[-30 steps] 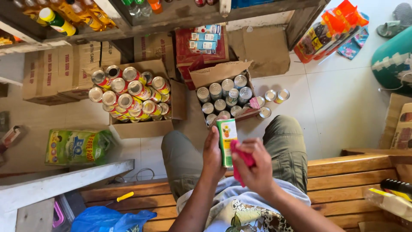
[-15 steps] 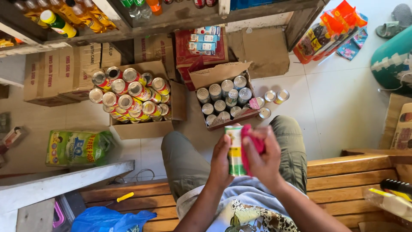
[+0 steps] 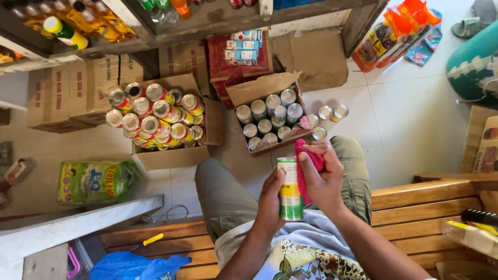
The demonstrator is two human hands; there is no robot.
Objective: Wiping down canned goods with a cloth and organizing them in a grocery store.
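Head view: left hand (image 3: 271,199) wraps a green-labelled tin can (image 3: 289,189), fingers closed round its left side, can upright over the lap. Right hand (image 3: 322,176) grips a pink cloth (image 3: 306,168), bunched and pressed against the can's right side; both hands touching the can, at about 6 o'clock of frame centre.

Person seated on a wooden bench (image 3: 415,212), knees in olive trousers pointing to 12 o'clock.

Ahead of the knees, at 12 o'clock from the hands: small open carton (image 3: 259,88) with silver-topped cans (image 3: 267,122) standing in rows. Three loose cans (image 3: 332,113) on the white tiled floor (image 3: 415,119) just beside it at 2 o'clock.

At 10 o'clock from the hands: bigger open carton (image 3: 171,155) piled with red-and-yellow labelled cans (image 3: 155,116), lying on their sides, stacked.

At 9 o'clock: green packet (image 3: 93,181) on the floor. At 7 o'clock: blue plastic bag (image 3: 135,265) and a yellow marker-like item (image 3: 153,239) on the bench.

Top edge, 11 o'clock: shelf (image 3: 207,23) with bottles (image 3: 67,31). Red box (image 3: 241,57) below the shelf at 12 o'clock.
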